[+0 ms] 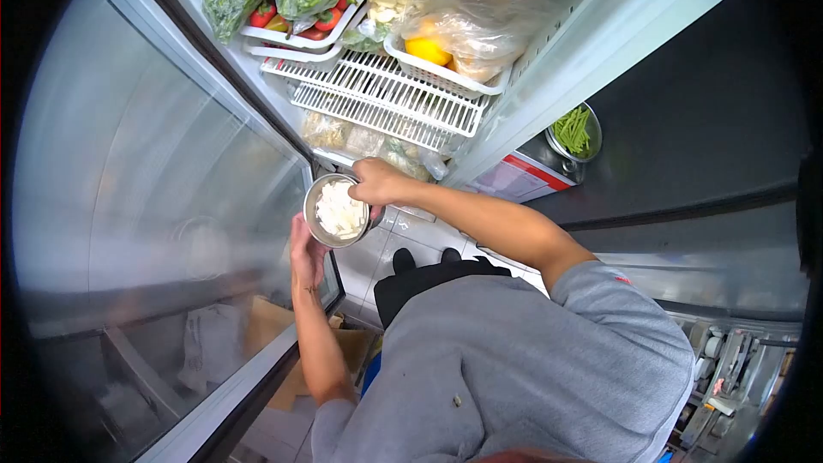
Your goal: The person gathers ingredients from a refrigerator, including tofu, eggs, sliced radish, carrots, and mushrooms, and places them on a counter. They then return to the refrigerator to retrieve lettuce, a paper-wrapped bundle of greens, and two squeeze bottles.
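Observation:
A round steel bowl point(310, 216) holding white cut pieces point(340, 209) is between my hands, in front of the open fridge. My right hand point(375, 182) grips the bowl's right rim, with its thumb over the edge near the white pieces. Under the bowl's lower left side is my left hand point(308, 250), its fingers curled against the metal and partly hidden. Just beyond the bowl are the white wire shelf point(386, 90) and bagged food point(364, 139) on the level below it.
White baskets hold bagged greens with red peppers point(328, 19) and an orange item point(427, 51) with bags. The glass door point(154, 206) stands open at left. A bowl of green beans point(572, 131) is at right. Tiled floor point(369, 249) lies below.

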### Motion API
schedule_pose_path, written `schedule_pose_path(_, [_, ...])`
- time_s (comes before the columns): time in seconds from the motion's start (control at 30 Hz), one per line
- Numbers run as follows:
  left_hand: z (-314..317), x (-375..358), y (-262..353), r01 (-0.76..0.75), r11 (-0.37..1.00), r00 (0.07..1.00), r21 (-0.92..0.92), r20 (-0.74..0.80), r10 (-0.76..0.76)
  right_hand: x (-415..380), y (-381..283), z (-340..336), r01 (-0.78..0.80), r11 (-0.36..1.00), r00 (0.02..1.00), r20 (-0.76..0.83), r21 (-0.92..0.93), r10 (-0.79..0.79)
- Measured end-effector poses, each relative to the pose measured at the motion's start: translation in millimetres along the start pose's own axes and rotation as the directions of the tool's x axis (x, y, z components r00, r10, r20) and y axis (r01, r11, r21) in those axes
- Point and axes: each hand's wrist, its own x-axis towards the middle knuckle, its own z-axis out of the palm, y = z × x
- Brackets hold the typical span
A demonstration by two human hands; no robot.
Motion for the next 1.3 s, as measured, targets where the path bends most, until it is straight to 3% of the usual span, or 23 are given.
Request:
schedule_pose_path(0.03, [-1.1, 4.4, 3.9, 0.048, 0.956, 0.996, 0.29, -0.091, -0.022, 3.9, 1.0, -2.2, 0.018, 1.0, 1.0, -0.013, -0.02, -0.018])
schedule_pose_path(0.07, [-2.2, 8.5, 5.8, 0.115, 0.829, 0.982, 0.547, -0.186, -0.013, 8.0, 2.2, -3.6, 0.034, 0.999, 0.999, -0.023, -0.041, -0.035])
schedule_pose_path(0.1, [9.9, -4.9, -15.8, 0.152, 0.852, 0.978, 0.501, -0.2, -0.057, -8.6, 16.6, -8.9, -0.023, 0.998, 1.0, -0.012, -0.065, 0.023])
schedule_pose_path(0.17, [29.6, -6.9, -4.0, 0.2, 0.89, 0.968, 0.409, -0.226, -0.114, -0.8, 19.0, -9.5, 0.049, 0.999, 0.999, 0.008, -0.016, -0.049])
schedule_pose_path(0.3, [36.9, -4.3, -9.0, 0.255, 0.871, 0.95, 0.42, -0.279, -0.143, 1.3, 22.7, -24.0, 0.079, 0.993, 0.994, 0.088, -0.086, -0.071])
schedule_pose_path(0.37, [23.6, -5.7, -15.9, 0.245, 0.879, 0.946, 0.409, -0.299, -0.125, -5.7, -2.6, -44.3, 0.223, 0.895, 0.967, 0.206, -0.386, -0.152])
schedule_pose_path(0.4, [19.8, -7.4, -17.5, 0.262, 0.887, 0.936, 0.38, -0.323, -0.138, -13.5, -23.9, -55.4, 0.294, 0.837, 0.943, -0.004, -0.462, -0.334])
schedule_pose_path(0.47, [24.1, -10.0, -15.7, 0.278, 0.887, 0.923, 0.368, -0.358, -0.14, -24.9, -75.6, -93.2, 0.375, 0.723, 0.716, -0.314, -0.58, -0.624])
schedule_pose_path(0.5, [21.4, -9.5, -16.2, 0.277, 0.888, 0.925, 0.368, -0.353, -0.142, -25.5, -102.1, -119.7, 0.354, 0.706, 0.497, -0.517, -0.613, -0.697])
schedule_pose_path(0.53, [16.6, -8.9, -17.0, 0.276, 0.874, 0.929, 0.401, -0.346, -0.135, -22.7, -126.2, -150.0, 0.437, 0.607, 0.161, -0.606, -0.664, -0.779])
schedule_pose_path(0.57, [10.9, -7.9, -18.3, 0.275, 0.858, 0.932, 0.434, -0.339, -0.127, -29.9, -146.1, -171.3, 0.28, 0.751, 0.154, -0.744, -0.598, -0.65])
schedule_pose_path(0.63, [-2.5, -4.3, -23.9, 0.269, 0.865, 0.926, 0.423, -0.361, -0.111, -27.8, -165.8, -219.9, 0.056, 0.967, 0.525, -0.816, -0.25, -0.241])
schedule_pose_path(0.7, [-9.7, -2.6, -24.1, 0.247, 0.872, 0.922, 0.422, -0.378, -0.078, 30.7, -151.1, -239.3, -0.291, 0.832, 0.269, -0.875, -0.472, -0.402])
schedule_pose_path(0.73, [-11.8, -3.1, -22.8, 0.252, 0.867, 0.924, 0.43, -0.375, -0.082, 53.1, -137.3, -237.2, -0.3, 0.869, 0.028, -0.914, -0.394, -0.405])
schedule_pose_path(0.77, [-13.1, -3.3, -20.7, 0.247, 0.88, 0.923, 0.405, -0.376, -0.086, 57.3, -133.8, -242.2, -0.301, 0.872, 0.02, -0.917, -0.385, -0.398])
schedule_pose_path(0.83, [-14.1, -2.8, -13.9, 0.232, 0.897, 0.922, 0.377, -0.378, -0.08, 62.8, -138.0, -251.6, -0.194, 0.922, -0.154, -0.918, -0.335, -0.366])
schedule_pose_path(0.87, [-11.9, -2.3, -10.6, 0.226, 0.899, 0.922, 0.374, -0.381, -0.073, 61.2, -139.4, -260.1, -0.152, 0.822, -0.233, -0.788, -0.549, -0.57])
schedule_pose_path(0.93, [-11.8, -3.2, -5.6, 0.236, 0.898, 0.921, 0.373, -0.38, -0.084, 54.5, -141.7, -270.8, -0.097, 0.762, -0.283, -0.716, -0.641, -0.638])
schedule_pose_path(1.03, [-14.8, -1.9, -1.2, 0.247, 0.894, 0.907, 0.373, -0.415, -0.078, 48.4, -149.7, -290.4, 0.004, 0.759, -0.338, -0.715, -0.651, -0.612])
schedule_pose_path(1.3, [-36.3, -2.2, 5.2, 0.255, 0.887, 0.906, 0.384, -0.416, -0.08, 43.0, -139.0, -331.1, 0.363, 0.74, -0.511, -0.785, -0.566, -0.35])
